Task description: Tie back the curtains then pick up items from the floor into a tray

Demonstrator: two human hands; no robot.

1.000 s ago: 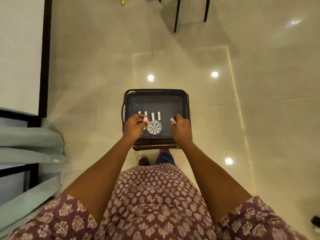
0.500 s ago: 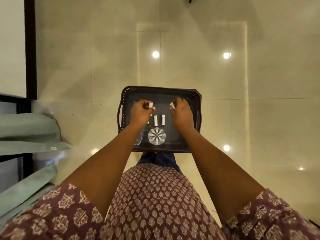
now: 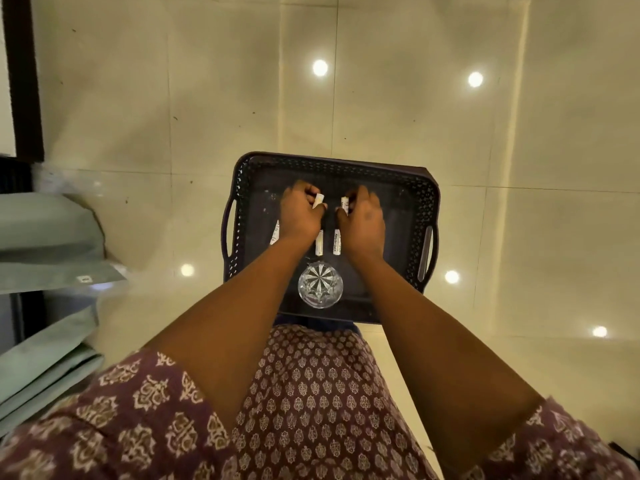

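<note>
A dark perforated tray (image 3: 421, 202) with side handles lies on the glossy floor below me. Both my hands are inside it. My left hand (image 3: 300, 216) is closed around a small white tube (image 3: 318, 200), and my right hand (image 3: 364, 220) is closed around another white tube (image 3: 344, 204). Two more white tubes (image 3: 319, 242) (image 3: 336, 242) lie side by side between my wrists, and a third (image 3: 274, 233) shows left of my left wrist. A cut-glass tumbler (image 3: 320, 285) stands near the tray's front edge.
Pale green curtain fabric (image 3: 48, 244) bunches at the left beside a dark frame (image 3: 24, 77). Shiny cream floor tiles (image 3: 381, 109) with ceiling-light reflections surround the tray. My patterned purple garment (image 3: 311, 403) fills the lower view.
Both hands have moved from the tray's near edge toward its far half, each keeping its white tube. The view has tilted further down, so the tray looks larger.
</note>
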